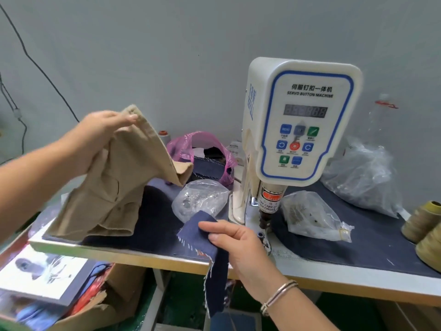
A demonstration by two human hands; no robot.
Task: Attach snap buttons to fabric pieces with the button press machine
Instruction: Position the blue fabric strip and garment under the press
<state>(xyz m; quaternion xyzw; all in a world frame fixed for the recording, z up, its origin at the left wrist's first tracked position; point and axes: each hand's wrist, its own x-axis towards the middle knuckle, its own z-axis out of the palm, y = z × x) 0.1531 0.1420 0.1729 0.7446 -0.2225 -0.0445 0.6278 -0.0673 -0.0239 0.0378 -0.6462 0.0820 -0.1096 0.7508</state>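
1. The denim strip (210,244) is pinched between thumb and fingers of the right hand (235,244), just left of the press (296,120); its tail hangs below the table edge. It is probably held so for feeding under the ram (267,218), which is not yet reached.
2. The tan garment (112,187) is gripped near its top by the left hand (100,137), fingers curled over the hem, and lifted above the table (133,255), its lower part resting there. It is likely being cleared aside.
3. Clear bags (200,199) of small metal parts, presumably snaps, lie on either side of the ram, within reach.
4. The tabletop is covered in dark cloth; a pink bag (186,144) sits behind and thread cones (422,220) at the right.
5. A grey wall with a cable is behind; a torn carton (114,304) stands below.
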